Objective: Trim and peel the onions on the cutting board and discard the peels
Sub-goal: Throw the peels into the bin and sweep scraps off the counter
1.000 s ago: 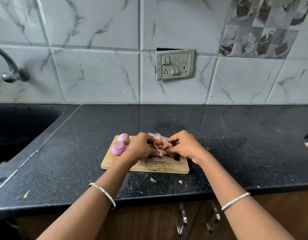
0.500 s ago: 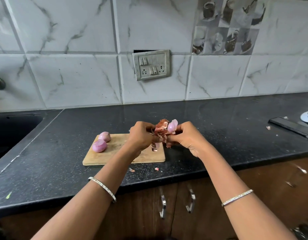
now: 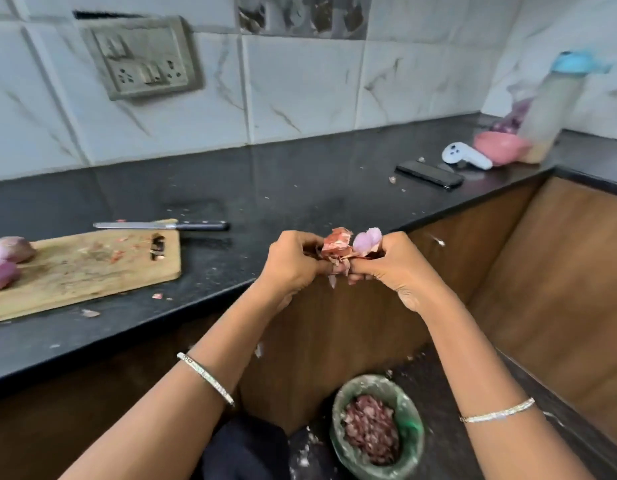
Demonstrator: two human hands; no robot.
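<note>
Both hands meet in the air past the counter edge. The left hand [image 3: 293, 261] grips a bunch of reddish peels [image 3: 336, 247]; the right hand [image 3: 391, 263] pinches a pale peel piece [image 3: 367, 241] that points up. Far below them sits a bin [image 3: 378, 427]. Left of the left hand, the knife [image 3: 161, 225] lies lengthwise behind the cutting board [image 3: 85, 271], tip pointing away from the hands, with two peeled onions [image 3: 7, 259] at the board's far end.

Scuffed wooden cutting board [image 3: 92, 271], glossy black stone counter [image 3: 300, 188], metal knife [image 3: 161, 225]

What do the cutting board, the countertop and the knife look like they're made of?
Cutting board: wood, going by its pale grain and scuffed matte face. Countertop: polished dark stone, probably granite; speckled and reflective. Knife: shiny metal blade, black handle, possibly plastic.
</note>
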